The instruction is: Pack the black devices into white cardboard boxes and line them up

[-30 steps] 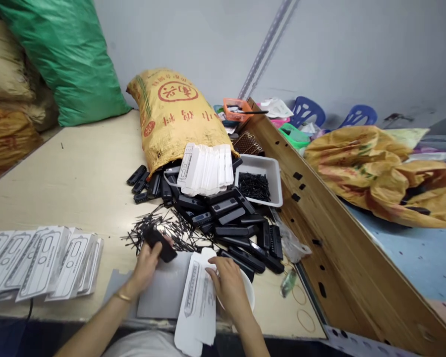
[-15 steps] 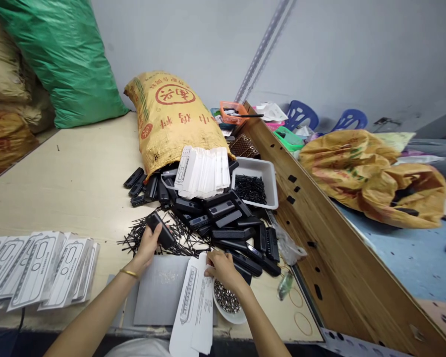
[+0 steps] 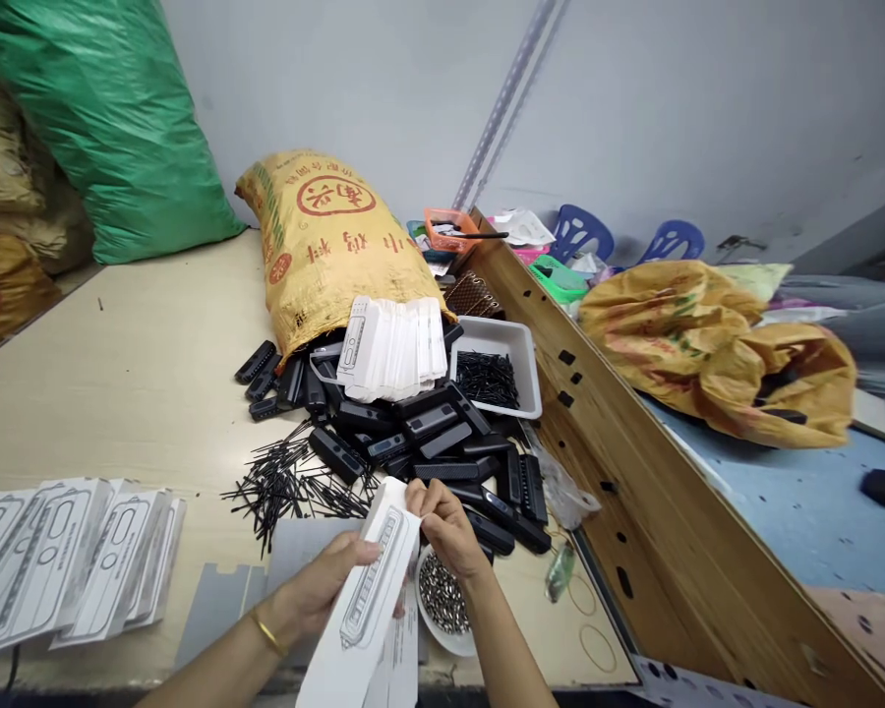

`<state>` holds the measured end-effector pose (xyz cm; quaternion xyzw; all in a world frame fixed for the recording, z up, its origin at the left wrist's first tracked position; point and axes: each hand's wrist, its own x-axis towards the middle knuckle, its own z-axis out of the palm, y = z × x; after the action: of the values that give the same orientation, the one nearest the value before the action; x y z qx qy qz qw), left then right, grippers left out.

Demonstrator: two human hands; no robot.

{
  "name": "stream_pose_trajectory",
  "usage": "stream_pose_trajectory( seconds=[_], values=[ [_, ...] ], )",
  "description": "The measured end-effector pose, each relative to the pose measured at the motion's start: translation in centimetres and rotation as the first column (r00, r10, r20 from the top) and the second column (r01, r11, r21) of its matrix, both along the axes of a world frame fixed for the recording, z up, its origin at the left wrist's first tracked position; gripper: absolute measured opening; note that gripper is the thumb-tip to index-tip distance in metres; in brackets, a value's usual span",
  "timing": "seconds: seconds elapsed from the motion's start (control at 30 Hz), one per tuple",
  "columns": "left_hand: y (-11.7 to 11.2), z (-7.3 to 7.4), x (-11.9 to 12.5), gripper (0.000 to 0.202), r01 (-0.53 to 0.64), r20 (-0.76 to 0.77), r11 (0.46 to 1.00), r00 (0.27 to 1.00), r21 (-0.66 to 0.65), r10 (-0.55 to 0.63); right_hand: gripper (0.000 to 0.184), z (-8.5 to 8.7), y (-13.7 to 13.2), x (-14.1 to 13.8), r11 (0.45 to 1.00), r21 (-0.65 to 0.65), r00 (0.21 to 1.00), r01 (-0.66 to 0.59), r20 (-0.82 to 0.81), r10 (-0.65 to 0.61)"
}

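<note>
Both my hands hold a white printed card sleeve (image 3: pixel 365 605) tilted up over the table's near edge. My left hand (image 3: pixel 324 588) grips its middle from the left, fingers closed on it. The sleeve's top end is pinched by my right hand (image 3: pixel 448 529). Just below my right hand stands a small white bowl (image 3: pixel 434 631) of tiny metal pieces. A grey pad (image 3: pixel 295 543) lies under the sleeve. One black plastic housing (image 3: pixel 335 454) lies on scattered black pins (image 3: pixel 284 484) just beyond my hands, beside a pile of similar black housings (image 3: pixel 449 438).
A yellow sack (image 3: pixel 324 246) lies behind the pile, with a stack of white sleeves (image 3: pixel 394 346) and a white tray (image 3: pixel 517 339) of pins. More sleeves (image 3: pixel 66 556) lie fanned at the left. A wooden divider (image 3: pixel 634 452) runs along the right. A green bag (image 3: pixel 118 128) stands far left.
My left hand let go of the black housing, which now lies on the pins, and took hold of the sleeve. Both hands have lifted and tilted the sleeve. The view shifted right.
</note>
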<state>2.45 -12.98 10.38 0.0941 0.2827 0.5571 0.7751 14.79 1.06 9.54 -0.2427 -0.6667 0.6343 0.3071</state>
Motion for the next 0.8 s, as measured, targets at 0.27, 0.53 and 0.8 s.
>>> stream_pose_trajectory(
  seconds=[0.27, 0.53, 0.8],
  values=[
    [0.2, -1.4, -0.6, 0.073, -0.114, -0.271, 0.991, 0.954, 0.072, 0.13, 0.029, -2.9, -5.6, -1.1, 0.93, 0.022, 0.907, 0.366, 0.214, -0.362],
    [-0.2, -2.4, -0.5, 0.079, -0.198, -0.396, 0.98, 0.9, -0.006, 0.179, 0.026, -2.7, -6.6, -2.9, 0.932, -0.136, 0.941, 0.337, 0.089, -0.328],
    [-0.8, -2.8, -0.9, 0.099, -0.317, -0.531, 0.948, 0.8, 0.017, 0.277, 0.029, -2.5, -5.0, -5.3, 0.848, -0.474, 0.97, 0.236, 0.055, -0.239]
  ],
)
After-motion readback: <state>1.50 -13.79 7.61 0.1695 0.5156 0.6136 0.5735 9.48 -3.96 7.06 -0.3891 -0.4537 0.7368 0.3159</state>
